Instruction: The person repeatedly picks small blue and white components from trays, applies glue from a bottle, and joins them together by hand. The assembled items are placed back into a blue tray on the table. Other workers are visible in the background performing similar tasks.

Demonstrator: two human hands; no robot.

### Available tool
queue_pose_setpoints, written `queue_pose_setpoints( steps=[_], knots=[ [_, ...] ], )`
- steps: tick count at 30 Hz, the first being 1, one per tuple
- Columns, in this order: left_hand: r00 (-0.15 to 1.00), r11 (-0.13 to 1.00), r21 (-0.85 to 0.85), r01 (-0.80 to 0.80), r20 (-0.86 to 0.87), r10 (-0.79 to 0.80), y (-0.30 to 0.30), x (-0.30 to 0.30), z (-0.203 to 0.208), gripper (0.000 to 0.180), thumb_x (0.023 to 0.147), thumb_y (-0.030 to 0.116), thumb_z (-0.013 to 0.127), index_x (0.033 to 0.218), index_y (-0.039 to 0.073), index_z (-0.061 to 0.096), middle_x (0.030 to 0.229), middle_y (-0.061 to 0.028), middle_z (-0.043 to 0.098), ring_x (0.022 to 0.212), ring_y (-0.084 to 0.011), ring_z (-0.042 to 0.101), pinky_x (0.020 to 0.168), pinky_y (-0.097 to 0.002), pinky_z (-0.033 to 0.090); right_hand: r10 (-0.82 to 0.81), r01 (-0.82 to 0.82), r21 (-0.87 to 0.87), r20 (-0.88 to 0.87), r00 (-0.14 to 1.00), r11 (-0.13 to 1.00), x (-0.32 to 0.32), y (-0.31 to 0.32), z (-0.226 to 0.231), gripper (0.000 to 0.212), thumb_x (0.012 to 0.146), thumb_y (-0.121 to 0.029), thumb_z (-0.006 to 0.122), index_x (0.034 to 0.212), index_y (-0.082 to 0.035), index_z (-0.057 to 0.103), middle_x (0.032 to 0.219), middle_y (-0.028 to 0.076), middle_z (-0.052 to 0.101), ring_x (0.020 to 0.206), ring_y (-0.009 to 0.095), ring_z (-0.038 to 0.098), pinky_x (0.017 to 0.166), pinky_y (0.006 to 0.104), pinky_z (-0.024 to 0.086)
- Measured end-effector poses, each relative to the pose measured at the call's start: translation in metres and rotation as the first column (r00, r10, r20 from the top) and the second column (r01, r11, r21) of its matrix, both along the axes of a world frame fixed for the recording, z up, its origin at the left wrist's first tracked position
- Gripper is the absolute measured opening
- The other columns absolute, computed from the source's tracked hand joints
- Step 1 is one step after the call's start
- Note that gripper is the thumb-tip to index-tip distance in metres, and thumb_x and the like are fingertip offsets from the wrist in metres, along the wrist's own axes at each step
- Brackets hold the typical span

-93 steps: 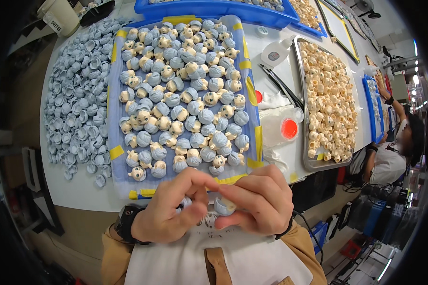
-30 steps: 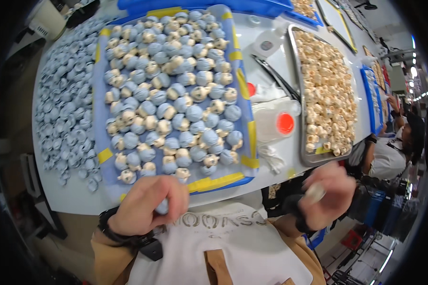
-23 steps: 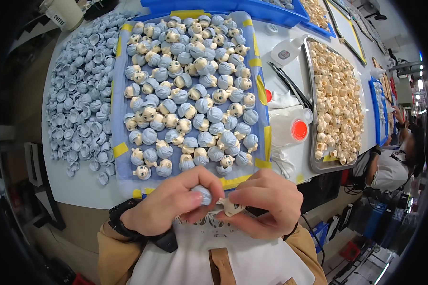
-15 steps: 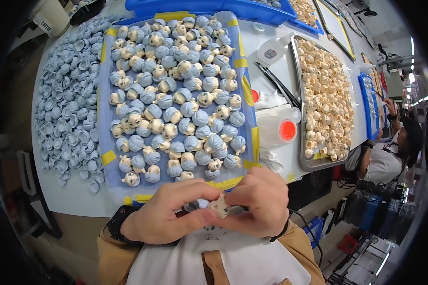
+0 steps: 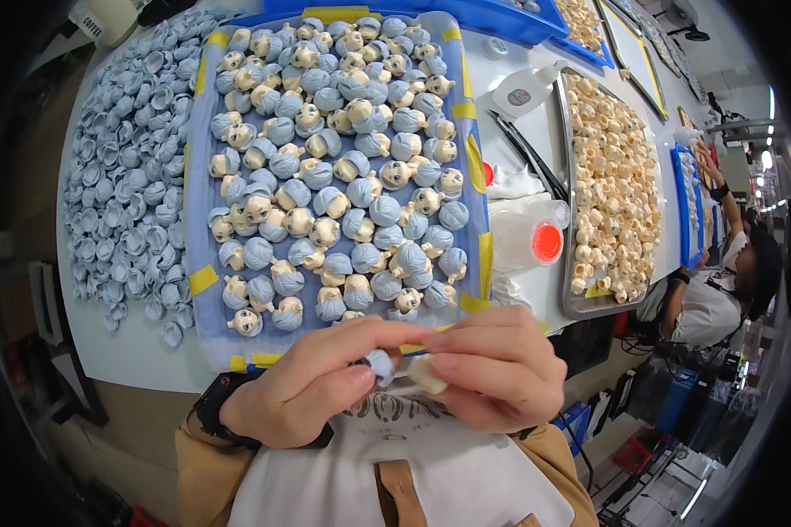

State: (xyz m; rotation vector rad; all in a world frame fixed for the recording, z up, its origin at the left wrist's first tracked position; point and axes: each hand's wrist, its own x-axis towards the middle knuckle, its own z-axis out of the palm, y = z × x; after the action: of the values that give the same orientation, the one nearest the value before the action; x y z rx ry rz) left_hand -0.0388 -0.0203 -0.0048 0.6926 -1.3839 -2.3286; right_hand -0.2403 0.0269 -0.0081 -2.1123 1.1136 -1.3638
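Note:
Close in front of my body, my left hand [image 5: 303, 379] is closed, pinching a small pale-blue doll hair piece [image 5: 381, 367] between thumb and fingers. My right hand [image 5: 501, 369] grips a cream doll face piece [image 5: 424, 375] with its fingertips. A narrow gap separates the two parts, while the fingers of both hands nearly meet above them. Just beyond lies a cloth-lined blue tray [image 5: 204, 329] edged with yellow tape. Doll heads [image 5: 257, 209] with cream faces and blue hair cover much of it, facing various ways.
Loose blue hair pieces [image 5: 132, 193] are heaped at the left. On the right, a metal tray [image 5: 580, 309] holds cream face pieces [image 5: 619, 184]. Between the trays are black tweezers [image 5: 536, 158], a white bottle [image 5: 520, 92] and a red-capped container [image 5: 523, 239]. A co-worker [image 5: 711, 290] sits far right.
The face piece and hair piece, earlier touching or nearly so, are now apart. My right hand has shifted slightly right with the face piece, and the face piece has turned.

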Motion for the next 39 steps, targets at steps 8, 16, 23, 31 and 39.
queue_pose_setpoints(
  steps=[8,16,23,31,39],
  knots=[
    [0.992,0.989,-0.088,-0.123,-0.002,0.123,0.002,-0.001,-0.002,0.029,0.077,0.007,0.063,0.105,-0.001,0.056,0.094,-0.0051,0.056,0.080,-0.0081,0.051,0.071,-0.0227,0.040,-0.128,0.128,0.020,0.023,0.991,0.992,-0.023,0.006,0.011,0.042,0.051,0.003,0.070,0.092,0.001,0.062,0.081,0.013,0.063,0.069,0.022,0.058,0.061,0.0299,0.044],
    [0.991,0.986,-0.128,-0.104,0.070,0.113,0.001,0.003,-0.002,0.038,0.082,0.015,0.063,0.116,0.001,0.054,0.096,-0.0077,0.060,0.087,-0.0113,0.055,0.076,-0.0244,0.043,-0.524,0.537,-0.077,-0.372,0.766,0.840,-0.071,-0.002,0.030,0.034,0.060,0.007,0.065,0.093,0.001,0.062,0.082,0.011,0.060,0.071,0.023,0.055,0.063,0.0303,0.043],
    [0.961,0.961,0.021,-0.275,0.022,0.275,0.006,-0.004,0.001,0.044,0.085,0.014,0.058,0.122,-0.005,0.043,0.100,-0.0118,0.061,0.086,-0.0117,0.055,0.077,-0.0245,0.043,-0.452,0.496,-0.047,-0.493,0.744,0.867,-0.074,-0.012,0.027,0.033,0.060,0.004,0.068,0.092,-0.002,0.063,0.081,0.008,0.059,0.073,0.024,0.053,0.063,0.0324,0.043],
    [0.933,0.940,0.105,-0.324,-0.126,0.336,0.012,-0.002,-0.009,0.040,0.083,0.010,0.062,0.115,-0.003,0.041,0.093,-0.0093,0.058,0.085,-0.0106,0.056,0.076,-0.0234,0.043,-0.425,0.474,-0.040,-0.514,0.745,0.880,-0.072,-0.016,0.025,0.032,0.061,0.004,0.067,0.091,-0.003,0.063,0.081,0.008,0.059,0.074,0.025,0.053,0.064,0.0329,0.043],
    [0.927,0.927,0.015,-0.374,0.007,0.374,0.008,-0.003,-0.005,0.040,0.082,0.011,0.063,0.116,-0.005,0.050,0.090,-0.0073,0.058,0.084,-0.0095,0.055,0.074,-0.0228,0.043,-0.451,0.504,-0.038,-0.511,0.732,0.863,-0.073,-0.013,0.022,0.029,0.061,0.003,0.068,0.089,-0.001,0.061,0.080,0.009,0.059,0.071,0.025,0.052,0.062,0.0327,0.042]
  ],
)
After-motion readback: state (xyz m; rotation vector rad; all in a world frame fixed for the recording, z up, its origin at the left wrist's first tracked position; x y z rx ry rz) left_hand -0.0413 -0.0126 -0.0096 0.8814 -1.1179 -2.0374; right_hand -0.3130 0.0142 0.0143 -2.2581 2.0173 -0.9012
